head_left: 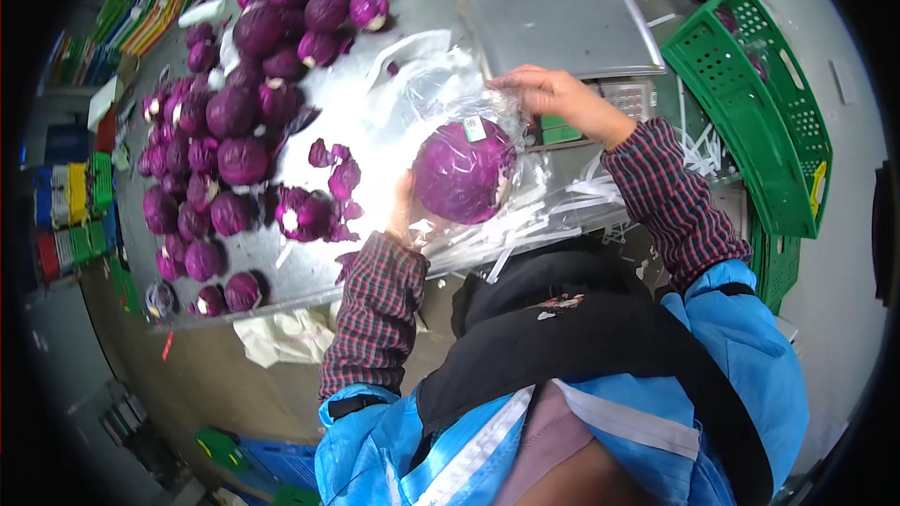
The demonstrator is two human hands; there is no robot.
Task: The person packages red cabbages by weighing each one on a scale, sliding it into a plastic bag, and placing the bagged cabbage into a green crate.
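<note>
A large red cabbage (461, 173) with a small white-and-green label (475, 128) on top lies at the near edge of the metal table, under clear plastic film (427, 84). My left hand (401, 211) holds the cabbage by its left side, with the fingers partly hidden by the cabbage and the film. Above and to the right, my right hand (561, 103) has its fingers closed on the film's upper right edge; they are slightly blurred.
Many loose red cabbages (232, 111) cover the left of the metal table (309, 286). Torn purple leaves (344, 178) lie nearby. A flat metal-framed plate (562, 23) stands beyond my right hand, with white strips (600, 189) below it. Green crates (750, 117) stand at right.
</note>
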